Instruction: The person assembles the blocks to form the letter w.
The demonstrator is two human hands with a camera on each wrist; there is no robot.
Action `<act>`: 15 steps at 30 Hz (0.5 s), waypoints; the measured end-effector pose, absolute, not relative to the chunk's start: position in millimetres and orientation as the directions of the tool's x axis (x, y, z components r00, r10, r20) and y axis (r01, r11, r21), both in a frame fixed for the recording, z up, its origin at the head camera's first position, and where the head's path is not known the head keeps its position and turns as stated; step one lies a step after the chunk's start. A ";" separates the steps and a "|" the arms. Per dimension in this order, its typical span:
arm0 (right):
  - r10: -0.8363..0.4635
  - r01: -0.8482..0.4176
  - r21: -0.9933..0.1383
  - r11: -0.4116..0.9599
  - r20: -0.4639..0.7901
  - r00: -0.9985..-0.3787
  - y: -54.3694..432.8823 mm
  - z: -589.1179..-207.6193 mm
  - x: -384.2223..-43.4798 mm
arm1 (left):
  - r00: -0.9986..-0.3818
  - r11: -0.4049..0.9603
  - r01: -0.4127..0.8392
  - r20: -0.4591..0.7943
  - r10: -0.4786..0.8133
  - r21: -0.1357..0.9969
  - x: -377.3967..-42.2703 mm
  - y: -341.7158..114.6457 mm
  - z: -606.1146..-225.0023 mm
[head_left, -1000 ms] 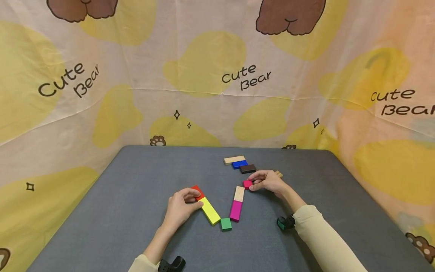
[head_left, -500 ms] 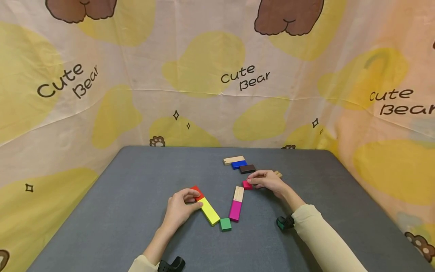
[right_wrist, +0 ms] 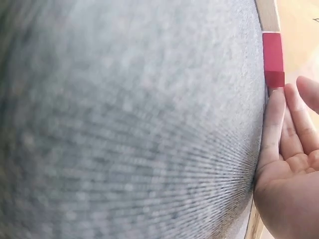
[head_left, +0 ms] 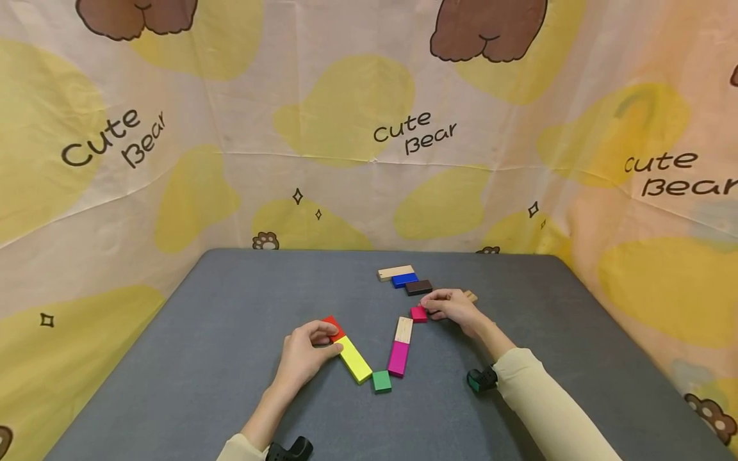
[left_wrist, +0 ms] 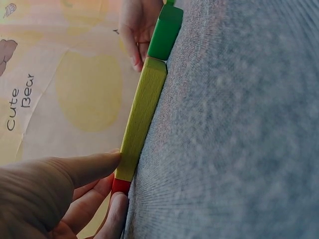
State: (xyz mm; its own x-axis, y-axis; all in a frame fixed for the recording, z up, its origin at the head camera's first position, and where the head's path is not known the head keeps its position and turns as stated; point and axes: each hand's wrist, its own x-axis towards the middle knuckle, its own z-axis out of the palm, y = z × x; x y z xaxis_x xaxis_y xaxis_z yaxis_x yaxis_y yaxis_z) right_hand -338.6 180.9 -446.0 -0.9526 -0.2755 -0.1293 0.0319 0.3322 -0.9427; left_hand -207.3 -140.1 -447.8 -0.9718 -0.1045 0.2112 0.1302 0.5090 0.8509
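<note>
Coloured wooden blocks form a V on the grey table. My left hand [head_left: 305, 355] is at the left arm's far end, fingers curled around the red block [head_left: 332, 321]. In the left wrist view the thumb rests against the yellow block [left_wrist: 142, 119]. A green block [head_left: 382, 382] marks the V's bottom, and a magenta block [head_left: 398, 358] and a plain wood block [head_left: 404, 330] climb rightward. Past them lies a pinkish-red block [head_left: 418, 314]. Straight fingertips of my right hand [right_wrist: 294, 154] touch that block's end, the thumb lifted away.
Behind the V, a plain wood block [head_left: 395, 273], a blue block [head_left: 405, 280] and a dark brown block [head_left: 418, 288] lie stepped side by side. Another wooden piece [head_left: 471, 296] shows partly behind the right hand. A printed cloth [head_left: 346, 115] hangs beyond the table's far edge.
My right thumb has come off the front of the pinkish-red block and moved up toward the fingers. The left hand and the other blocks keep their places; the head view shifts slightly.
</note>
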 end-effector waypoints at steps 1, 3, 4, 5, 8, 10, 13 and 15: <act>-0.274 0.033 -0.946 0.323 -0.127 -0.953 180.9 -446.6 -338.7 | -0.972 0.508 0.130 0.210 -0.104 0.851 -207.3 -140.1 -447.9; -0.270 0.046 -0.958 0.284 -0.126 -0.954 181.6 -446.8 -338.3 | -0.972 0.508 0.126 0.207 -0.107 0.852 -207.3 -140.2 -448.1; -0.270 0.052 -0.964 0.260 -0.125 -0.955 182.5 -446.5 -337.6 | -0.973 0.508 0.123 0.204 -0.108 0.853 -207.1 -140.3 -448.3; -0.269 0.059 -0.971 0.233 -0.123 -0.955 183.7 -445.7 -336.5 | -0.973 0.507 0.121 0.202 -0.109 0.854 -206.9 -140.3 -448.4; -0.243 0.068 -0.982 0.177 -0.110 -0.964 189.8 -441.3 -334.0 | -0.974 0.506 0.119 0.200 -0.108 0.854 -206.6 -140.5 -448.8; -0.217 0.045 -0.982 0.185 -0.085 -0.973 196.0 -435.8 -332.2 | -0.974 0.505 0.122 0.201 -0.105 0.855 -206.7 -140.3 -448.9; -0.192 -0.015 -0.976 0.218 -0.028 -0.981 209.1 -425.6 -332.3 | -0.973 0.506 0.126 0.205 -0.102 0.853 -207.6 -140.1 -448.8; -0.201 -0.074 -0.962 0.264 0.020 -0.979 219.9 -419.2 -333.2 | -0.973 0.506 0.128 0.205 -0.101 0.853 -208.4 -139.9 -448.7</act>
